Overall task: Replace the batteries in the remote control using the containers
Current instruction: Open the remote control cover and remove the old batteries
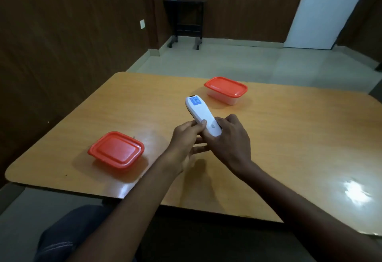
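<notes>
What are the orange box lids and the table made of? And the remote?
Lids: probably plastic, smooth and a bit shiny, with moulded raised rims. The far box under its lid looks like cloudy see-through plastic.
Table: looks like wood or wood-pattern laminate, glossy, since it mirrors the light.
Remote: likely hard white plastic, matte, with a blue sticker, held in both hands.

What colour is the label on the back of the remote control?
Blue, on the white remote control, near its far end. The head view shows it.
</notes>
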Demonstrator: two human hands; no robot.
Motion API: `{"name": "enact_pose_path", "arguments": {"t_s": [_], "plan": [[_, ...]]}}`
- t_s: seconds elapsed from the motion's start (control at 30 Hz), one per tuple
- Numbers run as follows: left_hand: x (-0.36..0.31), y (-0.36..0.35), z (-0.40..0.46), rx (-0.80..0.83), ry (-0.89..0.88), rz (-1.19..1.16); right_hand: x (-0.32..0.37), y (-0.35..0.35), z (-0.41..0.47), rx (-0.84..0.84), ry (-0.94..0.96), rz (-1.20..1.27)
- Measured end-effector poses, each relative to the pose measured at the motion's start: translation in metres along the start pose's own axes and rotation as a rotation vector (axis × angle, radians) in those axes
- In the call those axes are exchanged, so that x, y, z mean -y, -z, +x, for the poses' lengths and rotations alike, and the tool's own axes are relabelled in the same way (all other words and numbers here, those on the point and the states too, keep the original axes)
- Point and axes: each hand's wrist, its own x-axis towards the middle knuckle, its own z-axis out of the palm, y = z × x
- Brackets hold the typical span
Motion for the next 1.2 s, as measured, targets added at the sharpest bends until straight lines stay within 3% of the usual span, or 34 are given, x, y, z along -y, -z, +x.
{"name": "enact_pose_path", "arguments": {"t_s": [0.1, 0.3, 0.5, 0.77, 1.2], "plan": [[0.005, -0.022, -0.008, 0.043, 0.009, -0.091, -0.012, 0.021, -0.022, 0.012, -0.042, 0.071], [0.013, -0.050, -0.013, 0.177, 0.057, -0.051, -0.042, 0.050, -0.025, 0.233, -0.352, 0.550], [0.022, -0.061, -0.011, 0.245, -0.012, 0.006, -0.053, 0.058, -0.025, 0.233, -0.345, 0.587], [0.033, -0.070, -0.004, 0.072, -0.178, -0.071, -0.046, 0.053, -0.015, 0.260, -0.339, 0.714], [0.035, -0.072, -0.001, 0.023, -0.119, -0.183, -0.044, 0.046, -0.017, 0.190, -0.326, 0.684]]}}
